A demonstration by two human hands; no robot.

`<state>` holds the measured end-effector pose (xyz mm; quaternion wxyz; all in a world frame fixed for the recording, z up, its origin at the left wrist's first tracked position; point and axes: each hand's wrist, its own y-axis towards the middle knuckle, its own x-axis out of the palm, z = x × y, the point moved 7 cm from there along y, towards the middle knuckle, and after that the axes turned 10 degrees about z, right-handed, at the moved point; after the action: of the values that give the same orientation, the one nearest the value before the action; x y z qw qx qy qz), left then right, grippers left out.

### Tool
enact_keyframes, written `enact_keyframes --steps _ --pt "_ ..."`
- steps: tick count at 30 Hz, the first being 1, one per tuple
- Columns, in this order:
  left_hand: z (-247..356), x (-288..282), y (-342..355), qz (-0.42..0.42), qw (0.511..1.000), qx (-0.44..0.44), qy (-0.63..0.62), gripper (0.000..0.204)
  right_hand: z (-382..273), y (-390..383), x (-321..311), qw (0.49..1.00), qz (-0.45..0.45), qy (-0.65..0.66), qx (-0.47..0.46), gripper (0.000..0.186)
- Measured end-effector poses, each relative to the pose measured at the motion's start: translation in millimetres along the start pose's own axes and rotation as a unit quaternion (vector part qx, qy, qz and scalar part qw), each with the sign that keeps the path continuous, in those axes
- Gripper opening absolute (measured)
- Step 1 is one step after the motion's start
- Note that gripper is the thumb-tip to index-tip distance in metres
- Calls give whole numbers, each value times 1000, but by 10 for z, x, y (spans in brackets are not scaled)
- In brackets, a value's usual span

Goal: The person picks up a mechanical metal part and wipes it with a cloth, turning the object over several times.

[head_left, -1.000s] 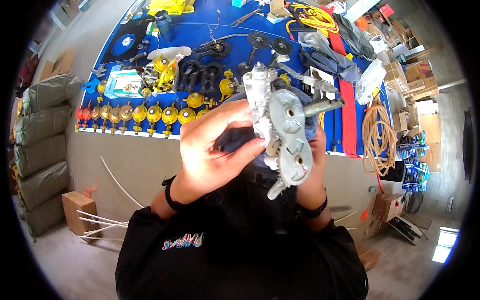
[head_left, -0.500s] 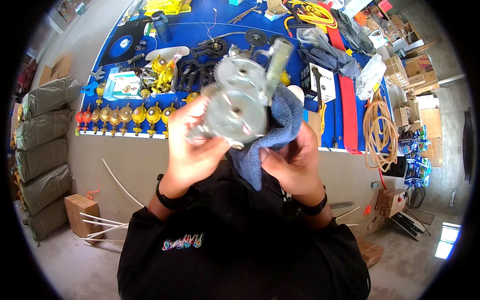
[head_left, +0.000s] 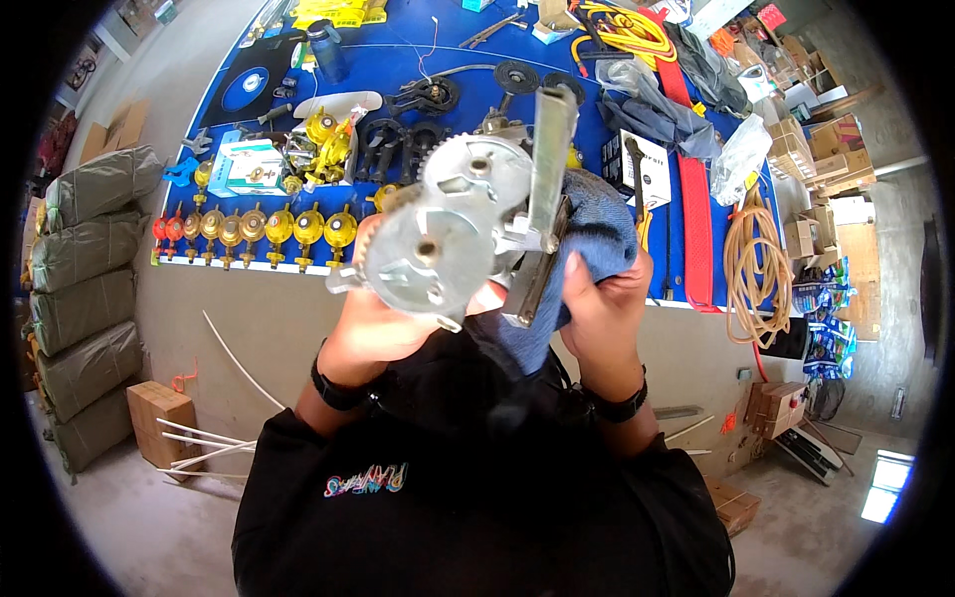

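A silvery metal gear mechanism [head_left: 443,239], with two round discs, a toothed edge and a flat upright bar, is held up in front of my chest. Behind and below it, my left hand [head_left: 383,323] is closed around its underside, the fingers partly hidden by the discs. My right hand [head_left: 609,303] grips a blue cloth [head_left: 600,224], thumb on the near side. The cloth lies against the right side of the mechanism, beside a narrow dark metal strip. How far it reaches behind the part cannot be seen.
Beyond my hands stands a blue-topped table [head_left: 398,50]. A row of brass-coloured gas regulators [head_left: 281,227] lines its near edge. Black burner parts [head_left: 428,97], a white box [head_left: 640,169], a red strap [head_left: 693,229] and a coiled tan hose [head_left: 753,264] lie farther round. Wrapped bundles [head_left: 90,254] are stacked left.
The mechanism has moved slightly left and down, and its upright bar now stands straighter. The cloth and my right hand have shifted a little right, uncovering the strip along the part's side.
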<state>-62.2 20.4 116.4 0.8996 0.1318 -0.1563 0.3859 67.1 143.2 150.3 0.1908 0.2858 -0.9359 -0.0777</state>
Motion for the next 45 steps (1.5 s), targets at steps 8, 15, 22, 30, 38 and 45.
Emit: enact_keyframes --steps 8,15,22,30,38,45 --pt "-85 330 58 -64 924 -198 -320 41 151 78 40 983 51 84 157 21" --pt "-22 420 120 -73 893 -216 -388 43 236 52 -186 985 116 103 80 23" --pt "-117 432 126 -54 906 -219 -358 35 -420 -72 -7 990 42 30 -130 26" --pt "-266 386 126 24 957 -187 -221 22 -569 -18 319 856 -14 -328 -400 32" --pt "72 498 97 21 972 -77 -221 29 -421 175 94 904 -29 -323 -278 46" --pt "204 607 -7 -58 990 -59 -113 39 208 291 -538 997 80 -19 7 18"
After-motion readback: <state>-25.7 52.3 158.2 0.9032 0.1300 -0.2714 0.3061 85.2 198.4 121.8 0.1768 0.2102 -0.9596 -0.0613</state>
